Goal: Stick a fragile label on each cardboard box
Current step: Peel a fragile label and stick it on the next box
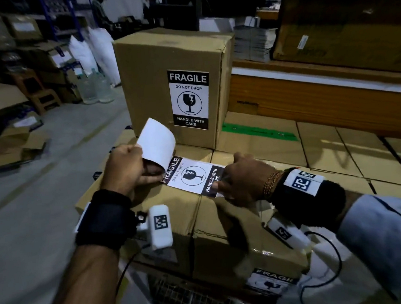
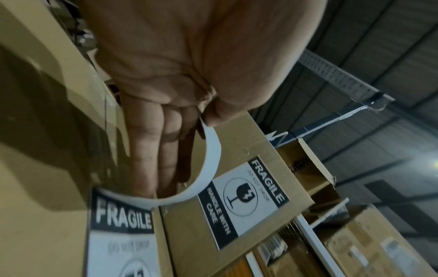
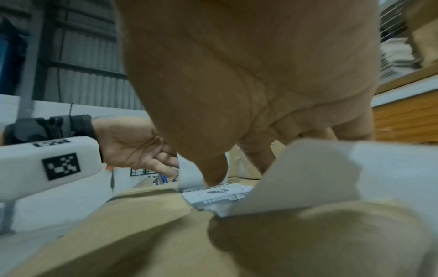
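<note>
A black-and-white fragile label (image 1: 193, 176) lies face up on top of a cardboard box (image 1: 165, 209). My left hand (image 1: 133, 166) pinches the white backing sheet (image 1: 156, 141) between thumb and fingers, and the sheet curls up off the label's "FRAGILE" end. In the left wrist view the backing sheet (image 2: 211, 165) arcs from my thumb down to the label (image 2: 120, 219). My right hand (image 1: 221, 186) holds the label's "HANDLE WITH CARE" end. In the right wrist view its thumb (image 3: 213, 174) rests on the label (image 3: 213, 195), whose near end (image 3: 308, 178) curls up under my palm.
An upright cardboard box (image 1: 154, 66) behind carries a stuck fragile label (image 1: 189, 100). More flat boxes (image 1: 339, 155) spread to the right, one with green tape (image 1: 257, 130). Another label (image 1: 269, 280) shows on a box face below. A person (image 1: 99, 8) stands far back by shelves.
</note>
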A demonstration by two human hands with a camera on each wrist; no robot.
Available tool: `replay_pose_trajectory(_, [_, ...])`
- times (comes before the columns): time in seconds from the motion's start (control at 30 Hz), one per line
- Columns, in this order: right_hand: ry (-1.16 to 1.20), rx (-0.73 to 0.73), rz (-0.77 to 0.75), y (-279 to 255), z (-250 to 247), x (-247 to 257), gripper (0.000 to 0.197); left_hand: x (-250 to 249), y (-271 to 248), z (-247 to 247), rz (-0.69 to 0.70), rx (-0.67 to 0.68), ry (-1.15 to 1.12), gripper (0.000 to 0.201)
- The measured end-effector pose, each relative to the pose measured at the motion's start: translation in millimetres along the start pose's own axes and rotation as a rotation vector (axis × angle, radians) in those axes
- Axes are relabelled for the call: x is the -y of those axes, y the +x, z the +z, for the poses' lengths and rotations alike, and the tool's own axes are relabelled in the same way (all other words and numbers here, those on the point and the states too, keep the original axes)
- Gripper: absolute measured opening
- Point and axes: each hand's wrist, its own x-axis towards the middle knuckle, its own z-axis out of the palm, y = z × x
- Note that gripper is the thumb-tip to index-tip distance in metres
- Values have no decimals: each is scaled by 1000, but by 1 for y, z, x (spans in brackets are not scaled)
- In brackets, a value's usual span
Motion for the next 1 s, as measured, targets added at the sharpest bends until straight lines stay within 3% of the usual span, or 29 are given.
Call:
replay_pose_trajectory(0.13, [-26, -47, 67, 1, 0, -4, 71, -9, 4, -22, 29, -72, -66, 25])
replay_pose_trajectory(0.33, [-41, -99, 112, 3, 4, -10, 73, 4, 20, -44, 23, -121, 175, 21])
replay_pose_trajectory(0.4, [-28, -115, 104, 4, 4, -13, 75, 7, 21, -45, 69, -186, 457, 29])
replay_pose_trajectory(0.47, [-15, -116, 89, 5, 3, -15, 79, 11, 21, -42, 140, -257, 794, 56])
replay_pose_trajectory(0.53, [-12, -107, 83, 4, 2, -17, 78, 10, 18, -34, 186, -285, 968, 72])
replay_pose_trajectory(0.6, [-22, -122, 72, 3, 1, -18, 74, 11, 19, -23, 249, -202, 1094, 66])
replay_pose_trajectory(0.7, [0, -153, 34, 1, 1, -17, 65, 15, 22, -10, 293, 84, 1223, 52])
replay_pose_trajectory(0.77, [65, -137, 16, 4, 3, -17, 58, 12, 19, -5, 331, 256, 1195, 47])
replay_pose_trajectory(0.87, [160, -100, 14, 14, 9, -19, 52, 9, 17, -1, 367, 335, 1197, 43])
replay_pose_trajectory(1.0, [148, -128, 33, 22, 13, -23, 56, 12, 21, -1, 280, 395, 1229, 49])
